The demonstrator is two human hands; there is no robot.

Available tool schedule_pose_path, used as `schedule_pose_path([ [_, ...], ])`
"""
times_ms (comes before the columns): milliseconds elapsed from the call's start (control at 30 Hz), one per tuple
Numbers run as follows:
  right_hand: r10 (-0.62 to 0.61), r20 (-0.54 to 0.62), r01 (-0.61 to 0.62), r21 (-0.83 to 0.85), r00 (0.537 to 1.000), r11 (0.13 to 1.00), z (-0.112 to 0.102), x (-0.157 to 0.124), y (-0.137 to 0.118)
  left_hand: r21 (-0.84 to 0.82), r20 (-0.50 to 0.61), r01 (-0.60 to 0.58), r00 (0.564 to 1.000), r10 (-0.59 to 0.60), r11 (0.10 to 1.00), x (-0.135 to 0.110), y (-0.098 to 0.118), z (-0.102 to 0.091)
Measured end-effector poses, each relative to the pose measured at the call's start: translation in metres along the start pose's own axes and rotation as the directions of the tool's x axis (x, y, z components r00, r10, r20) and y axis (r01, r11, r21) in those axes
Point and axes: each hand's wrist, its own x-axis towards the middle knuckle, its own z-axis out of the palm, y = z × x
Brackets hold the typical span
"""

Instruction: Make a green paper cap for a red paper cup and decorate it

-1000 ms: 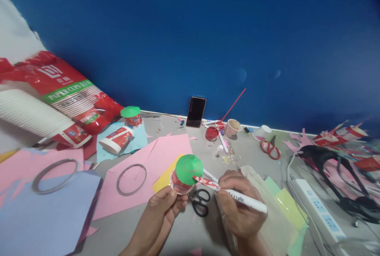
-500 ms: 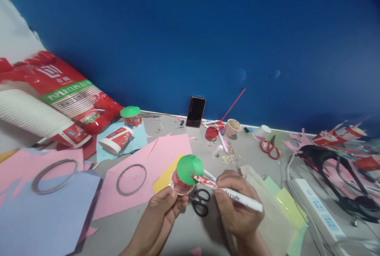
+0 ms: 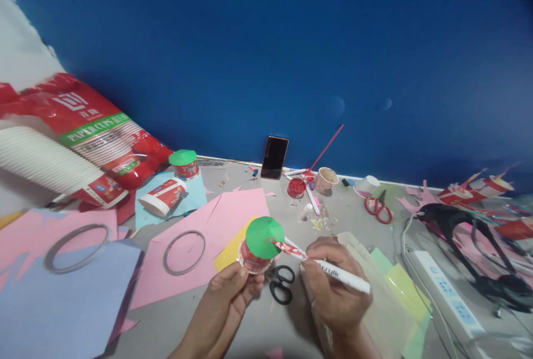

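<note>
My left hand pinches the rim of a red printed paper cup topped by a green paper cone. Between the closed fingers of my right hand is a white acrylic marker, its front end smeared red. The red tip meets the right edge of the green cone; faint lines show on the cone's surface. Just below the cup, black-handled scissors lie on the table. A second cup with a green paper top stands at the back left.
On the left are a bag of paper cups, tape rings and pink paper. A phone leans on the blue wall. Red scissors, a cup of red bits and a power strip are to the right.
The marker tip has shifted slightly up and right along the cone, with my right hand. The cup and cone have moved a little left in my left hand.
</note>
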Motion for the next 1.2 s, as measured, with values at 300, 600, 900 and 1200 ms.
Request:
schedule_pose_path([
  [300, 0.023, -0.007, -0.023, 0.048, 1.0, 0.999, -0.0012, 0.0016, -0.005, -0.009, 0.032, -0.007, 0.999, 0.007, 1.0, 0.0013, -0.0037, -0.0046],
  [600, 0.013, 0.029, -0.016, 0.088, 0.999, 0.996, -0.0018, -0.0005, -0.0041, -0.01, 0.036, 0.001, 0.999, 0.0, 1.0, 0.0003, -0.0016, -0.0025],
  [900, 0.012, 0.006, -0.013, 0.084, 1.0, 0.996, -0.0017, -0.0003, -0.0045, -0.011, 0.034, 0.011, 0.999, -0.011, 1.0, -0.0009, 0.0012, -0.0005],
  [1200, 0.006, 0.011, -0.006, 0.067, 1.0, 0.998, -0.0015, 0.0009, -0.0037, -0.008, 0.085, -0.004, 0.996, 0.005, 1.0, 0.0013, -0.0037, -0.006],
])
